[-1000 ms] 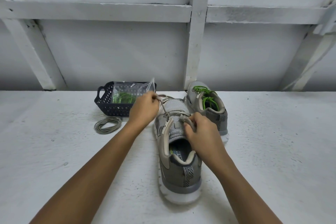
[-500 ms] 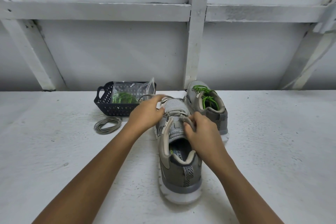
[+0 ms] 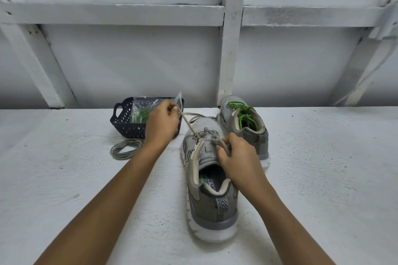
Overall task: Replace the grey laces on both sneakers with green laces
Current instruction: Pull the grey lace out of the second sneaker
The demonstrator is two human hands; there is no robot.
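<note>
- Head view: the left hand (image 3: 162,123) pinched the grey lace (image 3: 187,121) between thumb and fingers, holding it taut above the near sneaker (image 3: 212,200).
- Half a second before, that hand sat low at the toe; it had since lifted, drawing more lace out of the eyelets.
- The right hand (image 3: 239,155), fingers curled, pinched the lace beside the tongue, steadying the shoe.
- Beyond the right fingers, the far sneaker (image 3: 247,131) already carried green laces.
- Behind the left fingers stood the basket (image 3: 127,129) holding a bag of green lace (image 3: 141,114); unlacing looked partway done.
</note>
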